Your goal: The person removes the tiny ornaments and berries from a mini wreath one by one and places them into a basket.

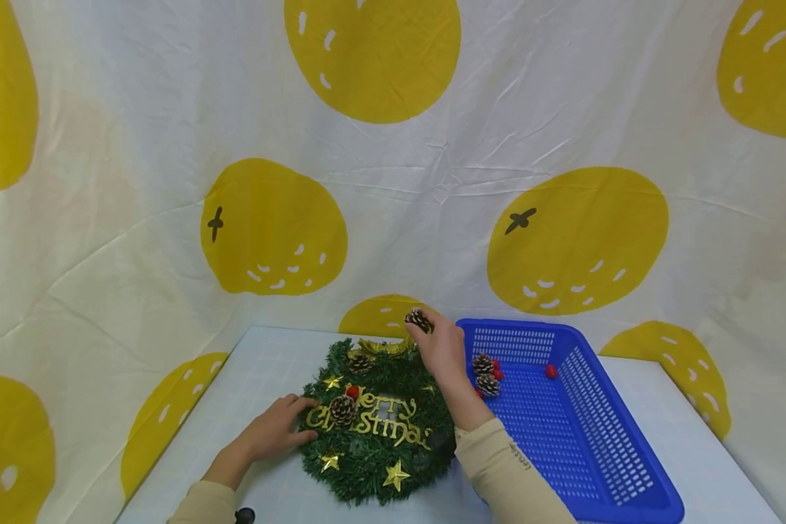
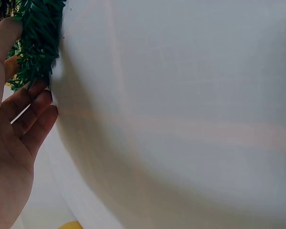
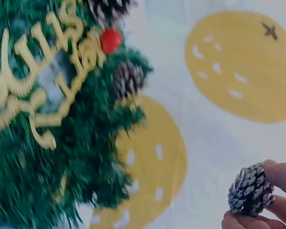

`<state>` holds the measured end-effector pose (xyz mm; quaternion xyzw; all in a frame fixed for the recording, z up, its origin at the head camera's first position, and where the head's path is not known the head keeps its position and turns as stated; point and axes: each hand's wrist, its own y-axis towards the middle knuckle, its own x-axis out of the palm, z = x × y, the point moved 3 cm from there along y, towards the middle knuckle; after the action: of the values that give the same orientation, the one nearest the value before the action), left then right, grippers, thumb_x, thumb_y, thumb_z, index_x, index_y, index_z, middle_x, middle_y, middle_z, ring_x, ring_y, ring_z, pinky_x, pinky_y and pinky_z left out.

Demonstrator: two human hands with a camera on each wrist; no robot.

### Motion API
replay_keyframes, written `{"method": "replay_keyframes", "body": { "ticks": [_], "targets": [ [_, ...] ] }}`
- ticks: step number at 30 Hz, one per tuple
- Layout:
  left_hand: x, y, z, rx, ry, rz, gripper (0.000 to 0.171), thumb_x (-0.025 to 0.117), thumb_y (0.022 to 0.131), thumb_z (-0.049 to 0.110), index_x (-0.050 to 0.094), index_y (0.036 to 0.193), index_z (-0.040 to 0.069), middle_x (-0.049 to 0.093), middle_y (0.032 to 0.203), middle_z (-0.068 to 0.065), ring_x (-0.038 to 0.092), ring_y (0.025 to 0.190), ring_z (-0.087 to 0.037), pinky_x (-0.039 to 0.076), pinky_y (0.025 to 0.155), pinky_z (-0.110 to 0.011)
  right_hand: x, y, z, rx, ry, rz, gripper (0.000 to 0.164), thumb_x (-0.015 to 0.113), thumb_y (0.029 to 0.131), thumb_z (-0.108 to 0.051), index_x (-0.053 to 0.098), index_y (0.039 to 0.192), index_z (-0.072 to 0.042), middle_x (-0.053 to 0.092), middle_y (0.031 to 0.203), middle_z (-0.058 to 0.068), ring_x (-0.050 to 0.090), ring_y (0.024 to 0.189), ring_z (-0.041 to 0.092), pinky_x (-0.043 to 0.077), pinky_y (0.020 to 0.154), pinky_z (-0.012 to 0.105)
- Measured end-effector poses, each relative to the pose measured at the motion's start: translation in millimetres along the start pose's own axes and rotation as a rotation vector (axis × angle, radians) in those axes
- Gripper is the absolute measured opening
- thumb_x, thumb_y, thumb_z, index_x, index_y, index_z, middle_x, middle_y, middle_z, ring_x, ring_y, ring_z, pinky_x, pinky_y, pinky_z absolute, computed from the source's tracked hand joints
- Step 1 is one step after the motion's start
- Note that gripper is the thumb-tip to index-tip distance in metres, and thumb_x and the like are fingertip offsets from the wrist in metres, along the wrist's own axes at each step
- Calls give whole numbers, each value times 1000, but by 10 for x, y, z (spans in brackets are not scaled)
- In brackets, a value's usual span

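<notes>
A green Christmas wreath (image 1: pixel 360 473) lies on the table, with gold "Merry Christmas" lettering (image 1: pixel 386 429), gold stars (image 1: pixel 396 476) and a pine cone (image 1: pixel 343 411) beside a red berry (image 1: pixel 352 392). My left hand (image 1: pixel 271 431) holds its left edge; in the left wrist view, green needles (image 2: pixel 40 38) lie between the thumb and fingers. Above the wreath's far right side, my right hand (image 1: pixel 444 349) pinches a loose white-tipped pine cone (image 1: pixel 419 320). The right wrist view shows that pine cone (image 3: pixel 250 190) between thumb and fingers, apart from the wreath (image 3: pixel 95 157).
To the right of the wreath stands a blue plastic basket (image 1: pixel 635 437). Pine cones (image 1: pixel 487 384) and red berries (image 1: pixel 551 371) lie inside it. A white cloth with yellow fruit prints (image 1: pixel 393 145) hangs behind the table (image 1: pixel 275 349).
</notes>
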<state>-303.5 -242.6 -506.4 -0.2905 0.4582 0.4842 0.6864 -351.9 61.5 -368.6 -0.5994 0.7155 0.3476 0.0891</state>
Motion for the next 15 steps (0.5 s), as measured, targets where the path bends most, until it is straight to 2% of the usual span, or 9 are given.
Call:
{"method": "replay_keyframes", "body": {
  "ticks": [1, 4, 6, 8, 15],
  "targets": [
    [-3, -2, 2, -2, 0, 0, 58, 72, 86, 46, 57, 131, 13, 54, 116, -7, 54, 108, -32, 48, 86, -54, -36, 24, 10, 7, 3, 1, 47, 69, 93, -27, 59, 136, -8, 66, 120, 20, 65, 75, 37, 52, 63, 44],
    [-11, -1, 17, -6, -1, -2, 58, 72, 86, 46, 57, 132, 13, 54, 116, -7, 54, 108, -32, 48, 86, -54, -146, 107, 71, 26, -1, 12, 49, 68, 94, -27, 57, 137, -7, 64, 124, 21, 65, 78, 38, 52, 65, 44],
    [-15, 0, 23, -9, -3, -1, 58, 72, 86, 46, 57, 131, 13, 54, 116, -7, 54, 108, -32, 48, 86, -54, -216, 164, 122, 43, -16, 20, 50, 68, 94, -28, 57, 137, -7, 60, 131, 20, 64, 99, 38, 53, 77, 47],
    [-17, -1, 28, -12, -3, -1, 58, 72, 86, 45, 57, 131, 13, 55, 117, -8, 54, 109, -32, 48, 86, -55, -280, 217, 194, 61, -30, 27, 50, 68, 94, -28, 57, 137, -6, 59, 131, 21, 60, 111, 39, 52, 86, 49],
    [-12, -8, 26, -6, -1, -4, 57, 72, 87, 44, 57, 132, 13, 54, 116, -8, 54, 108, -32, 48, 86, -55, -450, 327, 494, 158, -84, 25, 51, 65, 95, -28, 54, 140, -6, 56, 135, 22, 56, 116, 41, 49, 89, 51]
  ]
}}
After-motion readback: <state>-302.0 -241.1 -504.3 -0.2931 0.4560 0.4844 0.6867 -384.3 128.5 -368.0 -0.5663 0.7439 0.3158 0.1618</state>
